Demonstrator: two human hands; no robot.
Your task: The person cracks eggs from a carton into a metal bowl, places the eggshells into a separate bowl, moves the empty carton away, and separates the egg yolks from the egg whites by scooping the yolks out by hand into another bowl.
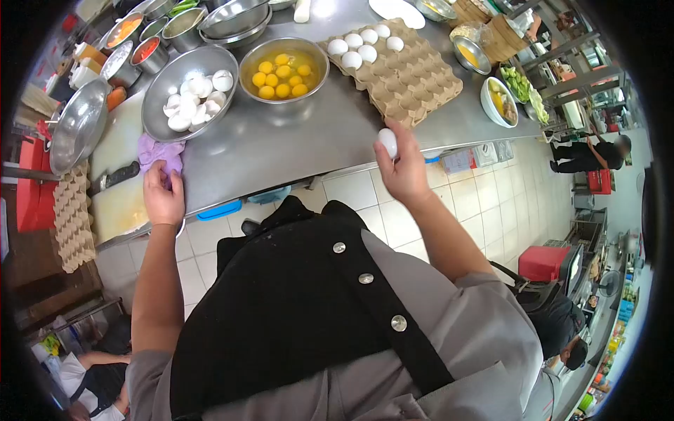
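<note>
My right hand [404, 168] holds a white egg [387, 143] between its fingers, just off the table's front edge. My left hand [165, 198] rests with its fingers on a crumpled purple cloth [160, 153]. Behind the cloth, a steel bowl [156, 119] contains white eggshells [191, 105]. Another steel bowl [247, 83] beside it has several yolks [283, 71] in clear egg white. Right of that, a cardboard egg tray [421, 77] carries several white eggs [367, 53] at its back left.
A knife [118, 175] lies on the cutting board [123, 203] at left. Steel containers [149, 55] stand at the back left. A white bowl of food [499, 102] is at right. A person [597, 153] stands farther right; others are at the lower corners.
</note>
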